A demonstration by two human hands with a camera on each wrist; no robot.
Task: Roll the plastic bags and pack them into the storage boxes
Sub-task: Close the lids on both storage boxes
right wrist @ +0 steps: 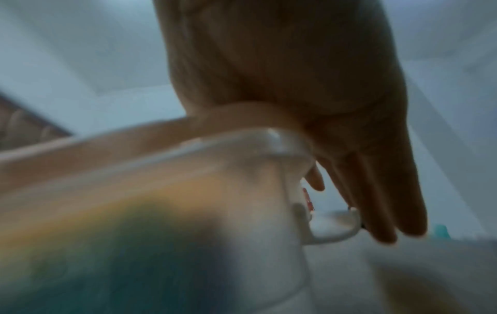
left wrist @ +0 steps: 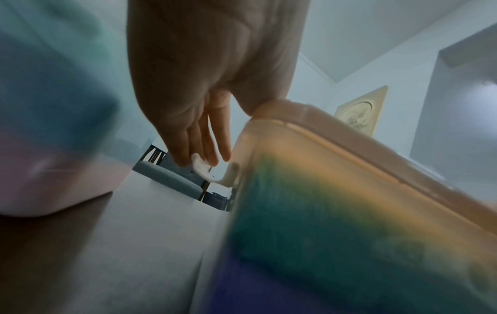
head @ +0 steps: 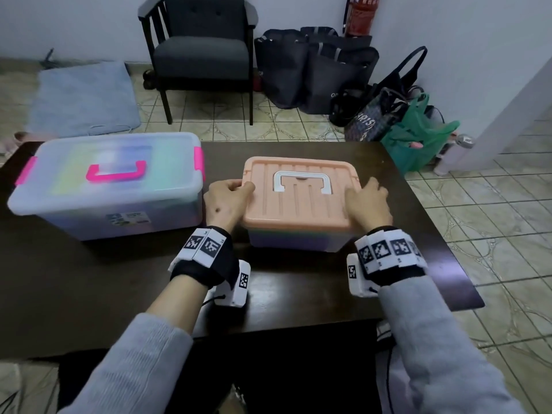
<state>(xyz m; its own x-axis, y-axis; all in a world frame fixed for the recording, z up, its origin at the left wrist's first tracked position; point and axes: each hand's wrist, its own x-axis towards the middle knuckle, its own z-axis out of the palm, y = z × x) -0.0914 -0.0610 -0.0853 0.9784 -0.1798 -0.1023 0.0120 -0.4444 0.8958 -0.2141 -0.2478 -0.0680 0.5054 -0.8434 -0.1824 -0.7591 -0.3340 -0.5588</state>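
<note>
Two storage boxes stand closed on the dark table (head: 119, 279). At the left is a clear box (head: 74, 162) with a pink handle, and blurred colours show through its walls. The smaller box has a peach lid (head: 298, 204) with a white handle. My left hand (head: 228, 195) lies on that lid's left edge, thumb on top. Its straight fingers (left wrist: 204, 153) reach down the side and touch a white latch (left wrist: 201, 167) that sticks out. On the right edge my right hand (head: 369, 201) hangs its straight fingers (right wrist: 376, 201) beside the other latch (right wrist: 336, 231). Green and yellow contents show through the wall (left wrist: 322, 233).
Behind the table on the tiled floor are a dark armchair (head: 203, 46), several black bags (head: 313, 67), a green plastic bag (head: 418, 135) and a blue mat (head: 80, 97). The clear box stands close to the left hand. A white wall corner (head: 507, 115) rises at the right.
</note>
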